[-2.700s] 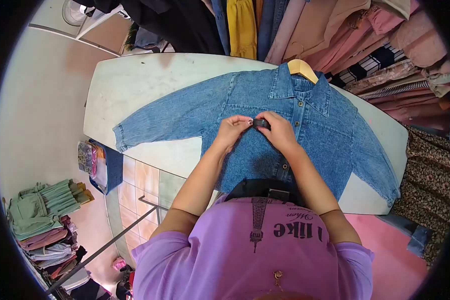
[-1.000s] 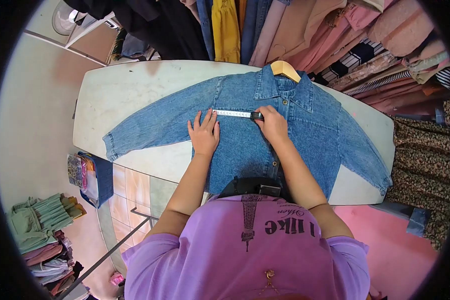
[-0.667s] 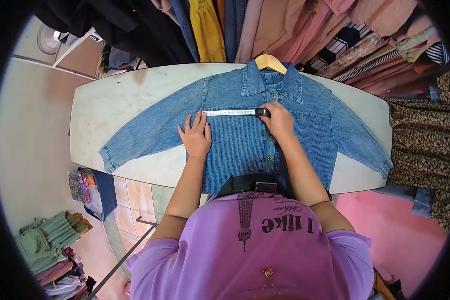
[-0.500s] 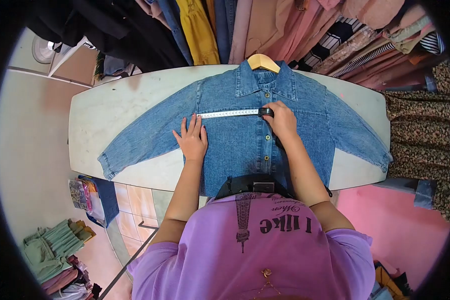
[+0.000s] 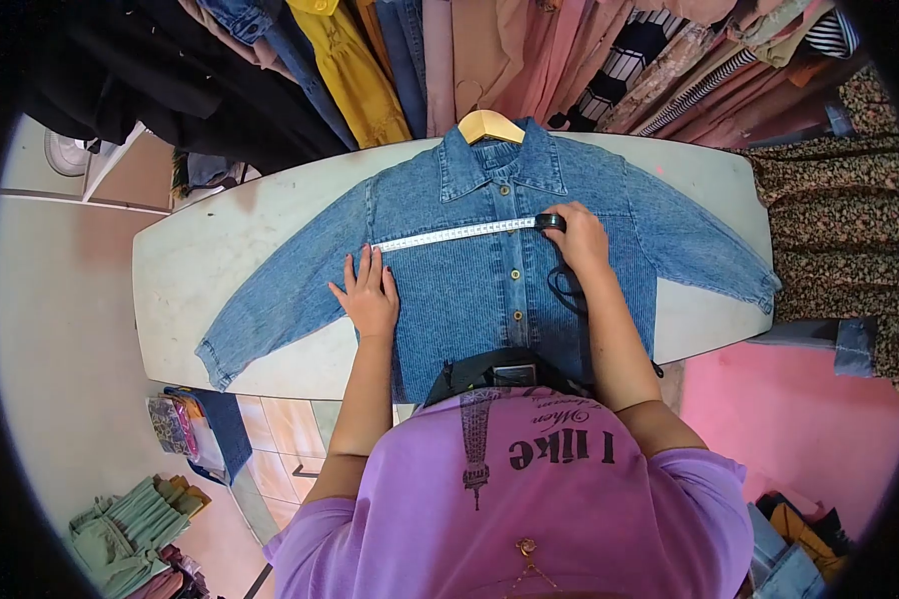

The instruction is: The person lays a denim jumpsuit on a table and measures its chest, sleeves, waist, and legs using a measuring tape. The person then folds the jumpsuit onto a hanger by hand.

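A blue denim shirt [image 5: 440, 299] lies front up on the white board, sleeves spread to both sides. A wooden hanger [image 5: 490, 127] shows in its collar. Across the chest runs the white blade of a tape measure [image 5: 454, 235], tilted slightly up toward the right. My left hand [image 5: 373, 301] lies open on the shirt near the left armhole, fingertips touching the blade's end. My right hand [image 5: 581, 240] is closed round the black tape case [image 5: 547, 222], right of the button row. A dark strap loop [image 5: 563, 287] hangs below that hand.
Clothes on hangers [image 5: 469, 60] line the back edge of the white board [image 5: 195, 250]. Floral fabric [image 5: 819, 230] hangs at the right. Folded garments [image 5: 130, 529] are stacked at lower left, and a blue bag [image 5: 225, 424] stands below the board.
My right hand has moved the tape case rightward past the buttons, lengthening the blade. My left hand sits slightly further left and lower. The whole view has shifted a little.
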Demonstrator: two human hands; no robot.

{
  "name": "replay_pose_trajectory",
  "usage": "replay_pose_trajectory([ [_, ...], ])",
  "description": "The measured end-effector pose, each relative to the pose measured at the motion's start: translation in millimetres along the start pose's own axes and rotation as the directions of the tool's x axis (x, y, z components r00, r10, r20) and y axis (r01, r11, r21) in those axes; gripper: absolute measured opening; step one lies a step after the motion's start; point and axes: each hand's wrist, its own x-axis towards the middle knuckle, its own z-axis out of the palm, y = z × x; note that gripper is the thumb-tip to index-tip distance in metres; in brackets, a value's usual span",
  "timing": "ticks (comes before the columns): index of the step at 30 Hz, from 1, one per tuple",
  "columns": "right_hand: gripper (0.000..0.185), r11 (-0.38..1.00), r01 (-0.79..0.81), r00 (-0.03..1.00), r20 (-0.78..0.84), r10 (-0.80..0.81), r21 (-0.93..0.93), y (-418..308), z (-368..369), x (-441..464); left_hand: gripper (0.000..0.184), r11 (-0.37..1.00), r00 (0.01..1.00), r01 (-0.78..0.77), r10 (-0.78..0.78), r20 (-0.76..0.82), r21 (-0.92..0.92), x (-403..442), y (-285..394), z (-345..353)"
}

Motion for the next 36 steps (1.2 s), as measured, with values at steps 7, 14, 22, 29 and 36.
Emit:
replay_pose_trajectory([
  [7,0.021,1.0,-0.009,0.999,-0.042,0.008,-0.025,18.3,-3.1,5.8,0.037,1.0,1.0,-0.009,0.009,0.021,0.002,6.5,-1.7,-0.4],
  [14,0.023,0.995,-0.1,0.995,-0.025,0.099,-0.018,29.2,-11.9,7.4,0.036,1.0,1.0,-0.002,0.002,0.016,0.001,3.7,-9.2,2.4],
  [22,0.025,0.979,-0.202,0.978,-0.056,0.201,-0.009,53.0,-32.3,10.7,0.037,1.0,1.0,-0.026,0.026,0.006,-0.001,12.7,-11.9,3.1],
  [29,0.026,0.965,-0.261,0.961,-0.106,0.257,-0.022,81.5,-47.4,11.5,0.038,0.999,0.999,-0.019,0.017,0.047,0.035,15.4,-13.2,1.6],
  [36,0.028,0.957,-0.288,0.954,-0.097,0.283,-0.045,93.1,-61.7,18.4,0.037,1.0,0.999,-0.015,0.014,0.031,0.027,18.1,-15.7,-1.2],
])
